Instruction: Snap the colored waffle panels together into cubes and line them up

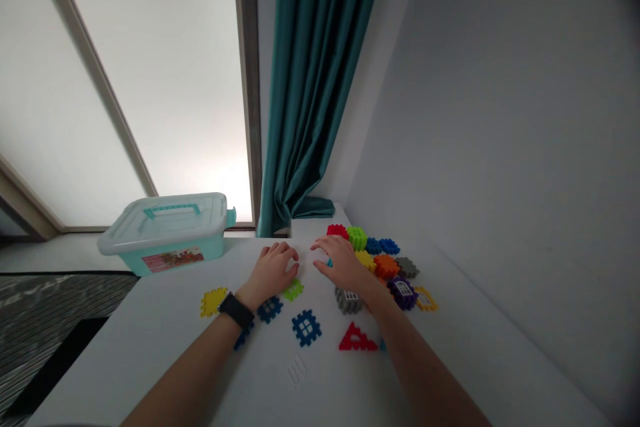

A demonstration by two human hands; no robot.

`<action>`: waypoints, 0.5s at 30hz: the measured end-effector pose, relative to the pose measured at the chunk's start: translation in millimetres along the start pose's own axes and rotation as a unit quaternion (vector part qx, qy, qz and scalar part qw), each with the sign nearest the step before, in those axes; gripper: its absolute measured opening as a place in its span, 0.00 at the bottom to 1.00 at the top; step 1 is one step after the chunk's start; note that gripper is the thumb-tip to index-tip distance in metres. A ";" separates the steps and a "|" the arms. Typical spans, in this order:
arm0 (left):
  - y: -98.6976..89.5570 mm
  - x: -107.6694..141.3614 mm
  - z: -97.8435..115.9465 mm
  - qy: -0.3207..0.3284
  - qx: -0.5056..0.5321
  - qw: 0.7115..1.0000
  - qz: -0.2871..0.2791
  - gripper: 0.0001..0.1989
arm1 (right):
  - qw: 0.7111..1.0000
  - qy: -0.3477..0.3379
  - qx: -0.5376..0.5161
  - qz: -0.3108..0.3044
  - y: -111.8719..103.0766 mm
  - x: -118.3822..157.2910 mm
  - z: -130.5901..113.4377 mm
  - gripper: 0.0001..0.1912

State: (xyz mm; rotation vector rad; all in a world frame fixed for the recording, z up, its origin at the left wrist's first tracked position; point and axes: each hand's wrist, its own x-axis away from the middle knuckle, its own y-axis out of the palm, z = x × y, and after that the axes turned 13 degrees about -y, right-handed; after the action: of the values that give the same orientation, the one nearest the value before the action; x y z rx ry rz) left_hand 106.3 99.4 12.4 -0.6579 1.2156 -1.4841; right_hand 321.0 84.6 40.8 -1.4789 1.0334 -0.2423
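Observation:
Palm down over the white table [320, 387], my left hand [270, 273] has its fingers loosely bent and apart, holding nothing I can see. A lime green toothed building piece [293, 289] lies just below its thumb, and a dark blue window piece [270, 309] is by the wrist. My right hand [344, 263] reaches over the left side of the stacked pieces, thumb and fingers spread. A bit of light blue piece [329, 262] shows between them; whether they touch it I cannot tell. Another blue window piece [307, 327] lies flat between my forearms.
Stacked pieces stand at the right: red [338, 231], lime [357, 238], orange [387, 267], grey [349, 301] and purple [403, 293]. A red triangle piece [357, 339] lies nearer, a yellow piece [213, 302] at left. A lidded teal box [173, 257] stands back left.

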 end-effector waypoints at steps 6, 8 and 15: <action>-19.3 31.3 -30.5 -0.012 -0.021 1.000 0.000 0.09 | 1.000 -0.009 -0.014 -0.021 12.6 -5.2 -28.9 0.14; -23.0 42.0 -39.5 -0.013 -0.028 1.000 -0.001 0.09 | 0.999 -0.009 -0.020 -0.026 19.3 -6.3 -37.2 0.14; -27.8 75.7 -61.9 -0.014 -0.048 0.999 -0.010 0.09 | 0.998 -0.007 -0.038 -0.046 50.2 -2.4 -64.6 0.13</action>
State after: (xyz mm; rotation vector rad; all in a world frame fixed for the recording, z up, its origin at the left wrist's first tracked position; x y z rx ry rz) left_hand 19.4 47.4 2.8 -0.7531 1.2684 -1.4354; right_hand 252.9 49.3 12.1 -1.5964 0.9725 -0.2606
